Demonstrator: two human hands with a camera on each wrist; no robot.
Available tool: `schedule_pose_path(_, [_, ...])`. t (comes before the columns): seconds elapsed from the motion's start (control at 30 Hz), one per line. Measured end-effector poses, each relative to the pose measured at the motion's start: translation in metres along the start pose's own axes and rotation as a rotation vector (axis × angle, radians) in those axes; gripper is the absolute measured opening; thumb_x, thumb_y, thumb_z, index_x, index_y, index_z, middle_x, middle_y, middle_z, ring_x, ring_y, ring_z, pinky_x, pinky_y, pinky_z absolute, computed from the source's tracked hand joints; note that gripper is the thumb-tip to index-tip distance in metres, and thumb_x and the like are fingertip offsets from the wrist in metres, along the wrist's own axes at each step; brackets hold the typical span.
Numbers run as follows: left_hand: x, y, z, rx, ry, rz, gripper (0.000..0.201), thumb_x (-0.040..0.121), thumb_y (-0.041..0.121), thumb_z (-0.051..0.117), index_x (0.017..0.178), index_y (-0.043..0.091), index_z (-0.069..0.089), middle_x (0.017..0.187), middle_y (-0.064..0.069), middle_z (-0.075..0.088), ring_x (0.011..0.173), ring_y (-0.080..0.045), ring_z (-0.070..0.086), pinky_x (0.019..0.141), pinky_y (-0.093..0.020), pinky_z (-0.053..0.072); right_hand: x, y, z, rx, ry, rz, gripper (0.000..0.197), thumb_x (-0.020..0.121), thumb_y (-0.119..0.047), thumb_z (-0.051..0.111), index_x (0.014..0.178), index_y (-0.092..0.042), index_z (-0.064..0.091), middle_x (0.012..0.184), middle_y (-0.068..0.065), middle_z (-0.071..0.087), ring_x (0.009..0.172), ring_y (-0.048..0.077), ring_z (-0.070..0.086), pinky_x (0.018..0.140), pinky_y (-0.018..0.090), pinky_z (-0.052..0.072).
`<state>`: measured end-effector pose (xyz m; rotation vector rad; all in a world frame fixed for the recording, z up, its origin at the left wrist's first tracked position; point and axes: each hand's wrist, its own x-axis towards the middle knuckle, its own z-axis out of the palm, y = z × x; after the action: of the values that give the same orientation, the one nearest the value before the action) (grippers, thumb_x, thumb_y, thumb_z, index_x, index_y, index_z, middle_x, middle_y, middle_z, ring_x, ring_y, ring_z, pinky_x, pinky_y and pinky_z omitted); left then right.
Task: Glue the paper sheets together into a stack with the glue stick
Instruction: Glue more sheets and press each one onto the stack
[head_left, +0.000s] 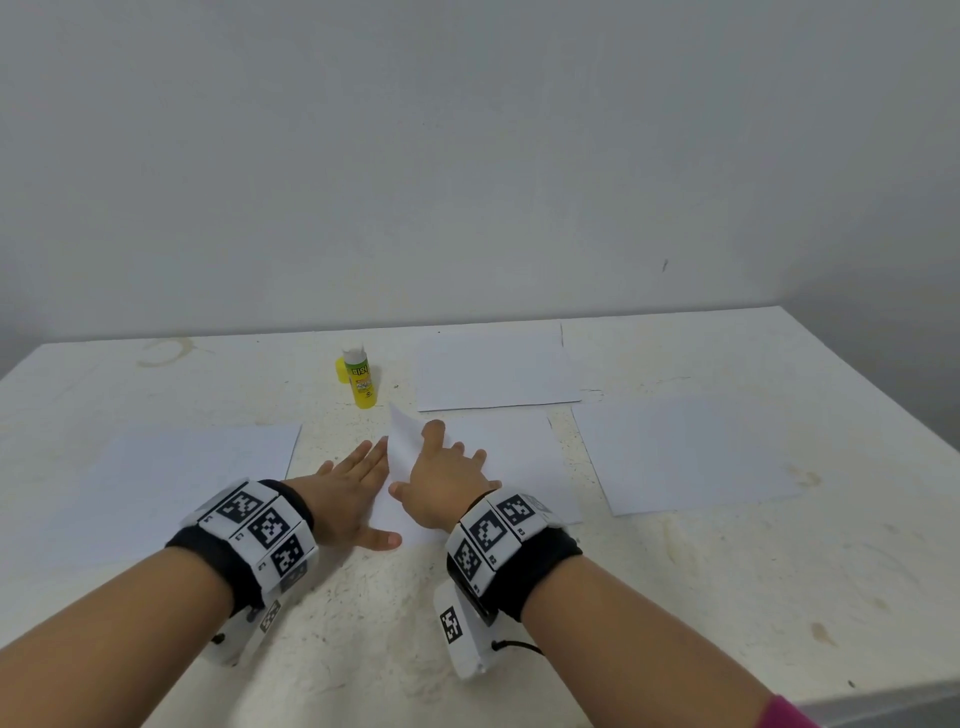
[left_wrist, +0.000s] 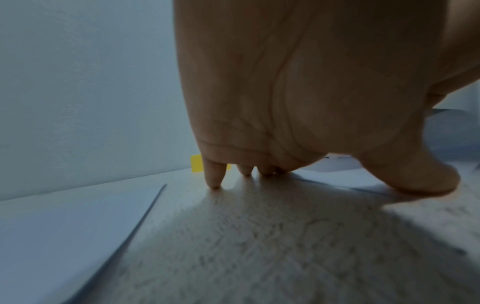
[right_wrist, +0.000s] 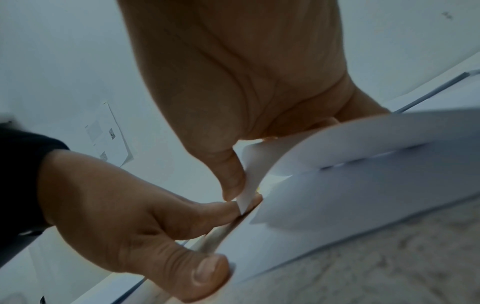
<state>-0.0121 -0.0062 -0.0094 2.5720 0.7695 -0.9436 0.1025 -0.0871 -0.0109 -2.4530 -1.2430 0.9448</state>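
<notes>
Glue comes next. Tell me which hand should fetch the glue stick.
Left, probably. The left hand lies flat and free, nearer the glue stick; the right hand is lifting the middle sheet's corner.

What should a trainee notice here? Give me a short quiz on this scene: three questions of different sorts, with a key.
1. True or false: the glue stick stands upright on the table.
2. Which hand pinches the raised corner of the centre sheet? A: the left. B: the right. C: neither.
3. Fill in: in the head view, the glue stick stands to the ___ of the far sheet.

Key
1. True.
2. B: the right hand pinches it.
3. Left.
</notes>
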Motion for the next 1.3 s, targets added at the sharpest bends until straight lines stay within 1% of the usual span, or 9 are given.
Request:
schedule_pose_path(0.27, [0.000,0.004,0.003,0.090,0.015,-0.089,0.167,0.007,0.099,-0.018,0.149,0.010,-0.021,0.144,0.000,-0.044,0.138,-0.028,-0.037,0.113,-0.061,-0.003,-0.010,-0.001,-0.014,-0.104,-0.070,-0.060,0.054,0.097,-0.042,0.047,0.141,-0.020,0.027,0.139,0.014,0.039,0.135,0.037,0.024,0.105,0.060,0.029])
schedule_pose_path(0.53, [0.002,0.002,0.007,0.027,0.043,-0.097,0.160,0.008,0.100,-0.016,0.134,0.005,-0.039,0.130,-0.001,-0.052,0.136,-0.024,-0.038,0.113,-0.059,-0.006,-0.004,0.000,-0.012,-0.238,-0.070,-0.126,0.054,0.098,-0.044,0.043,0.141,-0.013,0.032,0.138,0.018,0.045,0.135,0.035,0.031,0.113,0.053,0.019])
schedule_pose_path(0.6, [0.003,-0.002,0.008,-0.009,0.040,-0.135,0.157,0.020,0.104,-0.005,0.136,0.004,-0.038,0.136,-0.004,-0.050,0.138,-0.024,-0.035,0.114,-0.057,-0.005,0.001,0.000,-0.009,-0.275,-0.073,-0.130,0.056,0.097,-0.047,0.043,0.140,-0.011,0.036,0.138,0.018,0.046,0.136,0.034,0.030,0.114,0.052,0.016])
schedule_pose_path(0.63, [0.003,-0.003,0.009,-0.034,0.032,-0.157,0.148,0.040,0.104,0.008,0.138,0.003,-0.036,0.141,-0.006,-0.047,0.140,-0.024,-0.033,0.115,-0.056,-0.004,0.004,0.000,-0.007,-0.286,-0.077,-0.128,0.056,0.096,-0.048,0.043,0.139,-0.011,0.038,0.139,0.018,0.046,0.137,0.034,0.030,0.115,0.052,0.015])
schedule_pose_path(0.73, [-0.001,-0.006,0.009,-0.092,0.014,-0.181,0.110,0.087,0.071,0.036,0.142,0.003,-0.031,0.150,-0.010,-0.038,0.143,-0.023,-0.027,0.117,-0.052,-0.001,0.009,0.000,-0.006,-0.288,-0.088,-0.127,0.057,0.095,-0.050,0.044,0.137,-0.012,0.043,0.141,0.016,0.046,0.138,0.032,0.029,0.115,0.053,0.015])
schedule_pose_path(0.93, [-0.006,-0.004,0.003,-0.068,-0.032,-0.175,0.113,0.086,0.068,0.043,0.143,0.001,-0.030,0.151,-0.011,-0.038,0.143,-0.024,-0.027,0.117,-0.050,-0.001,0.010,0.002,-0.007,-0.308,-0.097,-0.142,0.064,0.092,-0.055,0.047,0.139,-0.011,0.042,0.145,0.013,0.042,0.140,0.031,0.026,0.115,0.053,0.014])
schedule_pose_path(1.03, [-0.008,-0.004,0.001,-0.023,-0.056,-0.165,0.127,0.066,0.084,0.032,0.143,0.002,-0.030,0.151,-0.010,-0.037,0.143,-0.024,-0.027,0.118,-0.050,0.000,0.009,0.004,-0.008,-0.314,-0.097,-0.162,0.074,0.089,-0.062,0.047,0.144,-0.012,0.037,0.149,0.010,0.039,0.143,0.031,0.022,0.116,0.053,0.012])
schedule_pose_path(1.13, [-0.007,-0.005,0.004,0.013,-0.027,-0.176,0.115,0.082,0.073,0.039,0.145,0.002,-0.027,0.152,-0.010,-0.035,0.144,-0.024,-0.024,0.118,-0.049,0.002,0.006,0.003,-0.009,-0.311,-0.117,-0.160,0.079,0.090,-0.068,0.038,0.146,-0.012,0.034,0.151,0.010,0.036,0.144,0.031,0.019,0.116,0.053,0.010])
schedule_pose_path(1.3, [-0.007,-0.007,0.005,0.047,-0.007,-0.167,0.110,0.088,0.066,0.044,0.146,0.003,-0.026,0.153,-0.010,-0.033,0.145,-0.024,-0.021,0.119,-0.047,0.004,0.005,0.000,-0.010,-0.335,-0.111,-0.132,0.051,0.099,-0.040,0.040,0.144,-0.014,0.038,0.147,0.012,0.040,0.141,0.031,0.024,0.116,0.050,0.015])
